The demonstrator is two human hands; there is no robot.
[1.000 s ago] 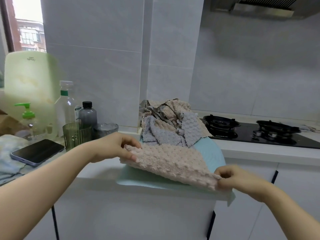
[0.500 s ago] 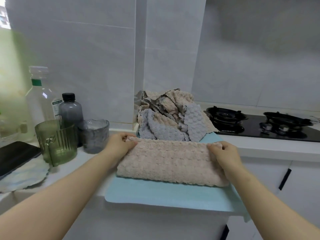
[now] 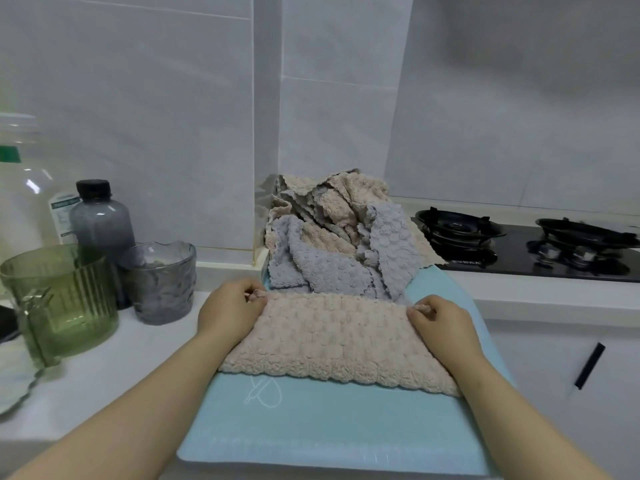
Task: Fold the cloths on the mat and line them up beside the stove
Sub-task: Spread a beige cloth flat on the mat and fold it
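A beige bumpy cloth [image 3: 332, 341] lies folded in half on the light blue mat [image 3: 311, 427]. My left hand [image 3: 230, 308] pinches its far left corner. My right hand [image 3: 440, 320] pinches its far right corner. Both hands keep the top edge flat against the mat. Behind the folded cloth, a loose heap of grey and beige cloths [image 3: 332, 244] sits at the mat's far end against the wall. The black gas stove [image 3: 526, 244] is to the right of the heap.
On the white counter to the left stand a green ribbed cup [image 3: 59, 299], a grey glass cup [image 3: 161, 282], a dark bottle [image 3: 100, 220] and a clear bottle [image 3: 20, 188]. A cabinet door with a black handle [image 3: 588, 365] is at lower right.
The beige cloth was held stretched in the air, then folded over and laid on the mat. Both hands moved to its far corners and now hold them down. The view tilted downward.
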